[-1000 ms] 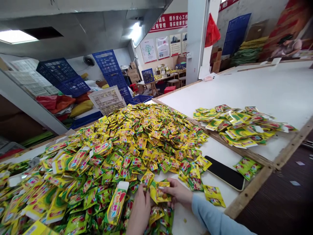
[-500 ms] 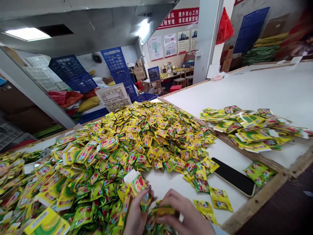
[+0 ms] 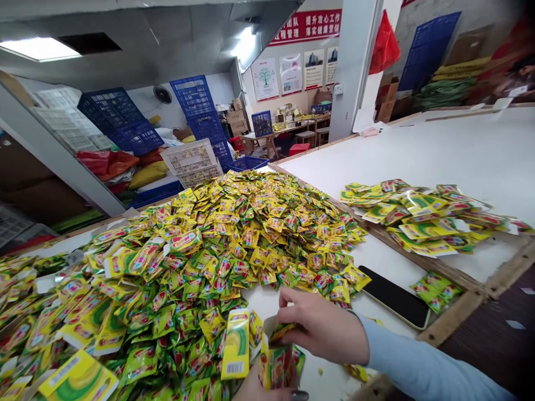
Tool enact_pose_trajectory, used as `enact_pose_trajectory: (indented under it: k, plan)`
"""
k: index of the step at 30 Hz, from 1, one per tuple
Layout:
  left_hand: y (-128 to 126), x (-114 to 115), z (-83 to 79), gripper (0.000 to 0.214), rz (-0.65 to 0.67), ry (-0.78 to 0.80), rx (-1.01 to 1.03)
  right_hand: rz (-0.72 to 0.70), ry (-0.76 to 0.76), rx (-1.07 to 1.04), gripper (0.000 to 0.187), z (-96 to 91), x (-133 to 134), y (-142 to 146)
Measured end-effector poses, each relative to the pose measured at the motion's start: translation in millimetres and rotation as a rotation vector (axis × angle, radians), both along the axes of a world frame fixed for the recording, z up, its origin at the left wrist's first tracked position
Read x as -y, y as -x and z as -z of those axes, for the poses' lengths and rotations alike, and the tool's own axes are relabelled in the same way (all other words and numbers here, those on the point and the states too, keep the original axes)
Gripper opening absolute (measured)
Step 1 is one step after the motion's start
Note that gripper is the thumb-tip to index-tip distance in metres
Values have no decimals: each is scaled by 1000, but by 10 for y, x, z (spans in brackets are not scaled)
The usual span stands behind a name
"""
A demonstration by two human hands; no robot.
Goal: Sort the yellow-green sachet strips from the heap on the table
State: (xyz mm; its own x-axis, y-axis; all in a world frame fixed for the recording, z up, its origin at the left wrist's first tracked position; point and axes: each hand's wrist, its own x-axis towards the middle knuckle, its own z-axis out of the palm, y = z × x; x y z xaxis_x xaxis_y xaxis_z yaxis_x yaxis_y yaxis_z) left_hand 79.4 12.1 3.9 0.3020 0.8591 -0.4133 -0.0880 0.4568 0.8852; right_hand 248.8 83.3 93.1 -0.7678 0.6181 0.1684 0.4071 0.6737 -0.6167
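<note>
At the bottom, my left hand (image 3: 261, 388) is wrapped around a small printed carton (image 3: 276, 367) with its top open; the view's lower edge cuts off part of the hand. My right hand (image 3: 321, 329) pinches a yellow-green sachet (image 3: 283, 331) at the carton's mouth, its fingertips partly inside the opening. Beside the left hand is a yellow carton (image 3: 236, 342) with a barcode; whether the hand touches it I cannot tell. A large heap of yellow and green sachets (image 3: 259, 228) spreads beyond both hands. Cartons (image 3: 79, 328) lie over the heap's left side.
A black phone (image 3: 395, 298) lies right of the heap, near a green sachet strip (image 3: 437, 291). Beyond a wooden divider (image 3: 401, 250) more flat cartons (image 3: 430, 217) are piled on the white table (image 3: 443, 147). Blue crates (image 3: 200, 111) stand behind. A person (image 3: 516, 78) is at far right.
My right hand has moved up and its sachet is now at the carton's mouth. The carton in my left hand has shifted right and lower, and now stands more upright.
</note>
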Motion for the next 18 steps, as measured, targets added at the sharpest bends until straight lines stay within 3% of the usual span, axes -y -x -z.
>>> enact_pose_trajectory:
  k: [2, 6, 10, 13, 16, 18]
  plan:
    - [-12, -12, 73, 35, -17, -4, 9, -92, -20, 87, 21, -69, -7, -52]
    - [24, -18, 155, 37, 66, 8, 35, -168, 79, -22, 25, -126, -47, -131]
    - [127, 6, 175, 48, 240, -38, -6, -150, 139, -95, 16, 53, -31, -166]
    - [97, 1, 222, 50, 353, -120, -68, -212, 263, -110, 29, 230, 35, -200]
    - [-61, -31, 271, 43, 344, -207, -131, -258, 385, -68, 33, 351, 154, -238]
    - [-185, -46, 283, 49, 327, -224, -123, -235, 406, -68, 28, 383, 235, -274]
